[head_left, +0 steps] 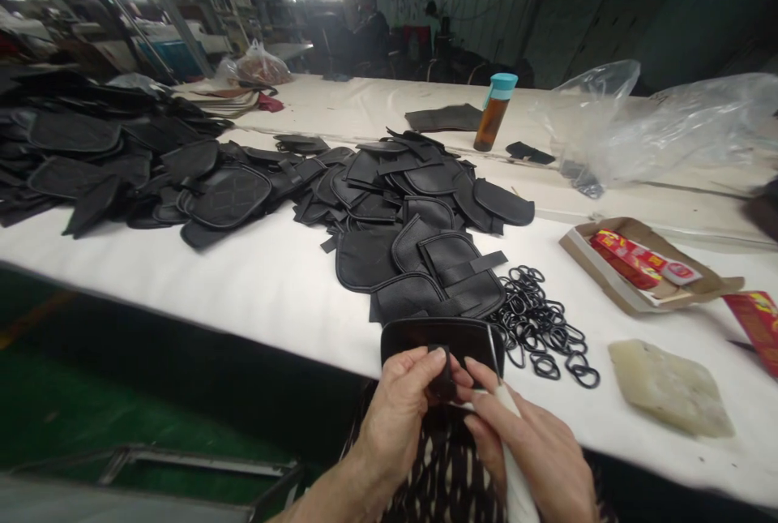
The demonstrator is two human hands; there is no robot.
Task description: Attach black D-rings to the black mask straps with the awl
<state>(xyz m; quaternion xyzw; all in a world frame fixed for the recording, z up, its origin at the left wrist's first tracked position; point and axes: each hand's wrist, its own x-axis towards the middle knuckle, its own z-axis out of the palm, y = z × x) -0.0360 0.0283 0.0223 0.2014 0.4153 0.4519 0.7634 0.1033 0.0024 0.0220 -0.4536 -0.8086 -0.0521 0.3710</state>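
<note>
My left hand (401,393) pinches a short black strap (442,373) between thumb and fingers, at the near edge of a black leather piece (413,334). My right hand (528,438) is closed around a white-handled awl (514,458), its thin metal shaft pointing up and away. The right fingertips also meet at the strap, beside the left fingers; what they pinch there is hidden. Just beyond my hands lies a heap of stitched black leather pieces (365,255), some with straps. Black D-rings (535,328) are piled to the right of it.
A larger heap of black pieces (91,142) covers the table's left. To the right are a cardboard box (638,300) with red packets, a yellowish block (672,385) and clear plastic bags (681,126). A bottle with a blue lid (495,113) stands farther back.
</note>
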